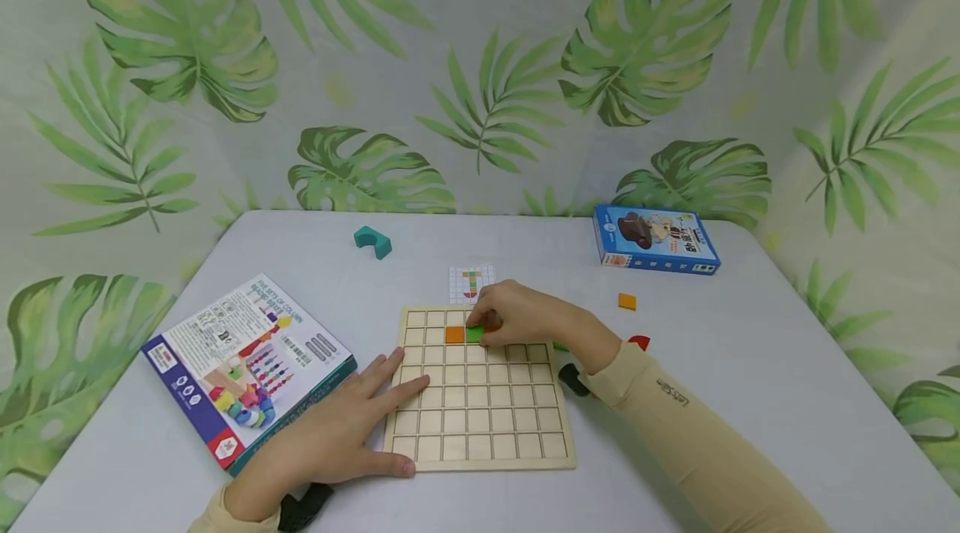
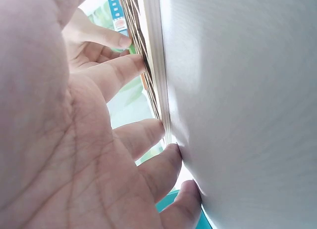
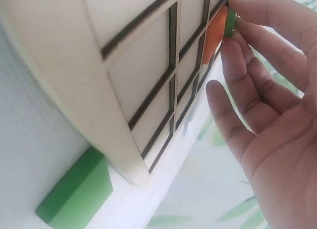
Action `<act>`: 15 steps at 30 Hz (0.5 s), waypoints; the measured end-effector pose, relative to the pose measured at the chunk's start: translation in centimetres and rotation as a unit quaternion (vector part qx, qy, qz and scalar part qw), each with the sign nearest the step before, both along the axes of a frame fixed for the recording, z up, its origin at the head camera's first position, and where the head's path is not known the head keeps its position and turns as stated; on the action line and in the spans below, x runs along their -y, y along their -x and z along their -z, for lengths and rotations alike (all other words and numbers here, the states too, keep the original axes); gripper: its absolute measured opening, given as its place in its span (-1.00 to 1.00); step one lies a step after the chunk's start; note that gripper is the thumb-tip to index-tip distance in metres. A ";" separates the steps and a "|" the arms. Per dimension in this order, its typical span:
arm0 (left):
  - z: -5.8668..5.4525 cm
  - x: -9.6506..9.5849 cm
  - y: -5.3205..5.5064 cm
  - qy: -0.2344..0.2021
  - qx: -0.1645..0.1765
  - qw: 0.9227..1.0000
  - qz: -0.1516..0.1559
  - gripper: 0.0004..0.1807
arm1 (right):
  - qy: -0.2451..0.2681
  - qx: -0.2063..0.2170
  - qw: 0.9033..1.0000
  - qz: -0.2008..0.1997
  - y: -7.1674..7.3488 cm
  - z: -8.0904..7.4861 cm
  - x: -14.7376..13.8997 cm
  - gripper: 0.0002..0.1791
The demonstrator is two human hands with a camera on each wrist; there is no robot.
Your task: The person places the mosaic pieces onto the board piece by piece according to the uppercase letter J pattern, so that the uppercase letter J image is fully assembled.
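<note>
A wooden grid board (image 1: 480,450) lies flat on the table. My left hand (image 1: 348,425) rests at its left side with fingers spread, the index finger reaching over the edge. At the far rows, my right hand (image 1: 521,312) pinches a small green square tile (image 1: 475,335) between thumb and finger. One orange tile (image 1: 455,335) sits in the cell to the left of the green one. A second orange tile (image 3: 216,33) lies on the right side, partly covered by the hand in the head view. Just beyond the board is a small card (image 1: 471,273) with a coloured grid pattern.
Beside the board's right edge lies a green block (image 3: 74,194). Farther right are a red piece (image 1: 640,342) and an orange square (image 1: 627,301). A blue box (image 1: 656,240) stands at the back right, a teal arch (image 1: 372,241) at the back, a large white box (image 1: 251,366) left.
</note>
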State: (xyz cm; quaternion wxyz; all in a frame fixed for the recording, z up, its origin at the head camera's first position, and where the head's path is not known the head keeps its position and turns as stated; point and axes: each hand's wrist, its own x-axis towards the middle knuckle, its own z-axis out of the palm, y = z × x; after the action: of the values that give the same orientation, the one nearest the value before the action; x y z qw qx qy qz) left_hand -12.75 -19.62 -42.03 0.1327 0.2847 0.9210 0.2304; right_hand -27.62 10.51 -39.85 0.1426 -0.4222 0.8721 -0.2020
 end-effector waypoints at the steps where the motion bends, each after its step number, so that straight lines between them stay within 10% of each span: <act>1: 0.0 0.0 0.0 0.000 0.001 1.000 -0.001 0.11 | -0.001 0.001 1.000 0.002 0.0 0.0 0.0 -0.73; 15: -0.1 0.0 0.0 0.000 -0.001 1.000 -0.001 0.11 | 0.000 0.032 0.999 0.033 0.2 0.1 0.2 -0.77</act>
State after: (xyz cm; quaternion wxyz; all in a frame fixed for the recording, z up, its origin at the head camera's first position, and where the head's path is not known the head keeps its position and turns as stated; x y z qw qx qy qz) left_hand -12.75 -19.62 -41.98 0.1317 0.2841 0.9214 0.2302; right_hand -27.79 10.30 -39.94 0.1635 -0.3867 0.8806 -0.2199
